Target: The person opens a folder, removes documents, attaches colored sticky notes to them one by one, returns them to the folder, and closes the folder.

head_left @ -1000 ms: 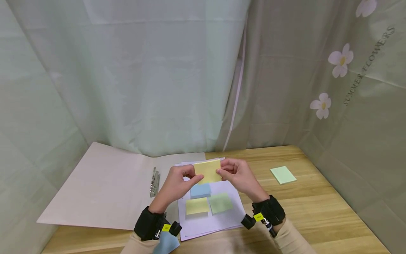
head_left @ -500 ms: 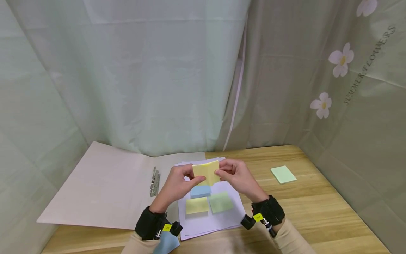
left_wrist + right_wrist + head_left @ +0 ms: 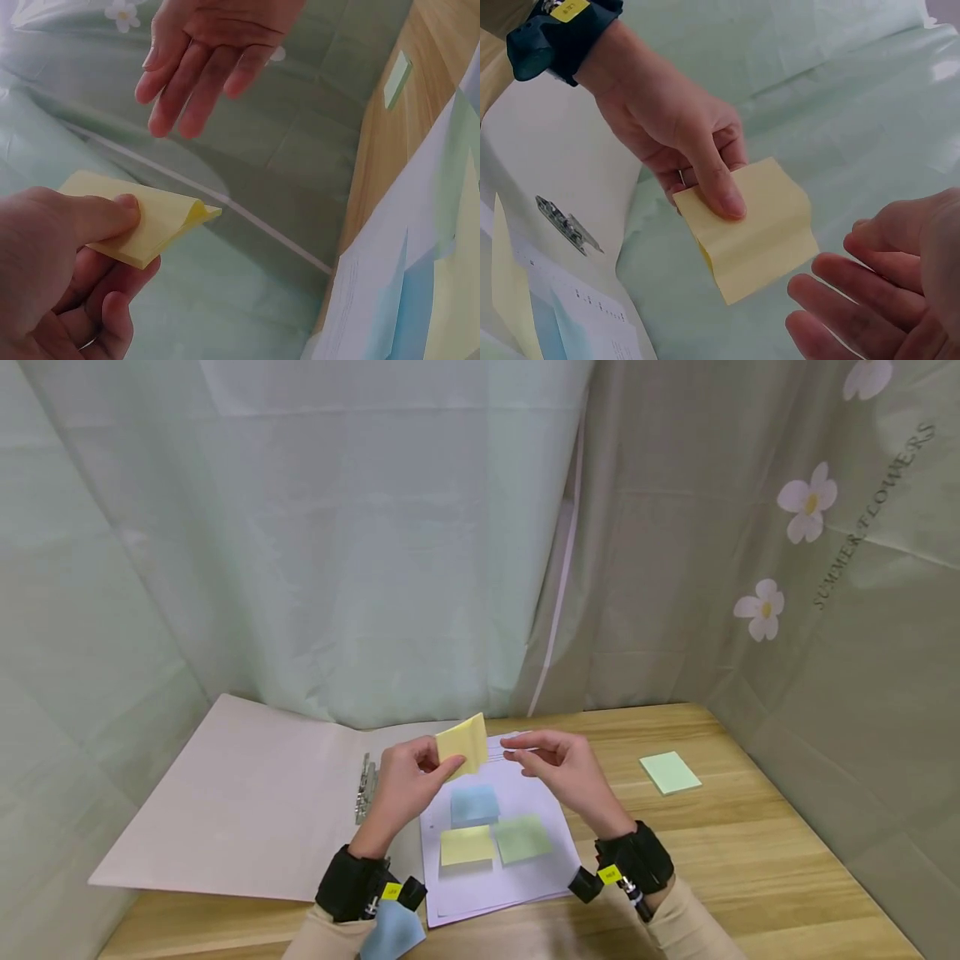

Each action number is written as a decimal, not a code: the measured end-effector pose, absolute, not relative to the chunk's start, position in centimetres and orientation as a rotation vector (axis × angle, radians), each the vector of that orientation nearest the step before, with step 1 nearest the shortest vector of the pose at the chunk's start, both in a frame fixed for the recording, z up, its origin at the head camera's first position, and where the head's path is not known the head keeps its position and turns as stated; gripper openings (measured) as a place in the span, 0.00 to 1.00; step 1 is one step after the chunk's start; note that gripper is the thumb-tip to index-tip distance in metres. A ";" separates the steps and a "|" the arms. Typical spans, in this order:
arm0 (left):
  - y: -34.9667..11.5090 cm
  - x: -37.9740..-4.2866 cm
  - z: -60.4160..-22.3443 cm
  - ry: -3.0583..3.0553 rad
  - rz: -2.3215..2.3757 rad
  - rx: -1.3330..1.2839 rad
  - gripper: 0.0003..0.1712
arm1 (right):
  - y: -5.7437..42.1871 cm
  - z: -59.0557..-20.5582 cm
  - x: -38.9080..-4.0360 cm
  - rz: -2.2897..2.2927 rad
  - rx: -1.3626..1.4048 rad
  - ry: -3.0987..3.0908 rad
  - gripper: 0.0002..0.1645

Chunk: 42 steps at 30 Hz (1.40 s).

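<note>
My left hand (image 3: pixel 408 781) pinches a yellow sticky note pad (image 3: pixel 463 745) between thumb and fingers, above the papers. In the left wrist view the top sheet of the pad (image 3: pixel 150 214) bulges up near its far end. To the right, apart from the pad, my right hand (image 3: pixel 562 772) hovers with loosely bent fingers and nothing in them. Below both hands lie white printed sheets (image 3: pixel 480 889), bearing a blue sticky note (image 3: pixel 474 806), a yellow sticky note (image 3: pixel 467 846) and a green sticky note (image 3: pixel 522 839).
An open folder (image 3: pixel 232 810) with a metal clip (image 3: pixel 365 787) lies left, partly under the sheets. A pale green note pad (image 3: pixel 670 773) sits on the wooden table (image 3: pixel 765 860) at right. Blue paper (image 3: pixel 393 931) shows by the left wrist. Curtains (image 3: pixel 375 543) surround the table.
My right hand has let go of the yellow note pad. The left hand has moved it slightly left and up, tilting it, which uncovers more of the blue note.
</note>
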<state>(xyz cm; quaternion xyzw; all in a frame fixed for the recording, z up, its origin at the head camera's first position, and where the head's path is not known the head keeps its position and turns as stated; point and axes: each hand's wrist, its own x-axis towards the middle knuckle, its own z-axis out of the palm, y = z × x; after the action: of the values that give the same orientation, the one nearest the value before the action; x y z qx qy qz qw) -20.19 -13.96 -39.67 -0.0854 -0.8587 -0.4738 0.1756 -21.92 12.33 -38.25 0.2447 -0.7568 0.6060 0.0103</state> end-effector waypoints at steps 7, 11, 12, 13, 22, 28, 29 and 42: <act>-13.5 -19.8 -39.4 -2.446 -1.335 -0.351 0.15 | 12.1 -38.5 -21.9 1.881 0.835 -2.382 0.19; -13.1 -19.5 -39.6 -2.423 -1.321 -0.691 0.18 | 11.4 -38.9 -21.7 1.873 0.912 -2.441 0.22; -13.0 -19.4 -39.6 -2.413 -1.312 -0.771 0.19 | 11.3 -39.0 -21.6 1.871 0.925 -2.456 0.23; -12.9 -19.3 -39.7 -2.401 -1.304 -0.829 0.19 | 11.2 -39.1 -21.5 1.872 0.930 -2.469 0.23; -12.5 -19.2 -40.1 -2.402 -1.323 -0.955 0.20 | 10.7 -39.3 -21.1 1.839 0.972 -2.468 0.21; -12.2 -19.3 -40.1 -2.361 -1.308 -1.019 0.22 | 10.4 -39.3 -21.0 1.784 0.952 -2.439 0.17; -12.1 -19.3 -40.1 -2.355 -1.306 -1.029 0.22 | 10.4 -39.4 -21.1 1.772 0.956 -2.432 0.16; -12.4 -18.8 -39.6 -2.352 -1.331 -1.095 0.21 | 10.4 -39.4 -21.0 1.662 0.988 -2.398 0.13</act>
<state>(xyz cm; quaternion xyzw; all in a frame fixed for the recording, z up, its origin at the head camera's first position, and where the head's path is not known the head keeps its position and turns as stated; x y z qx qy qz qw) -18.83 -12.37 -39.62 -0.3731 -0.8015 -0.4536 0.1126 -21.00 10.39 -39.40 0.3205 -0.7782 0.5392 0.0305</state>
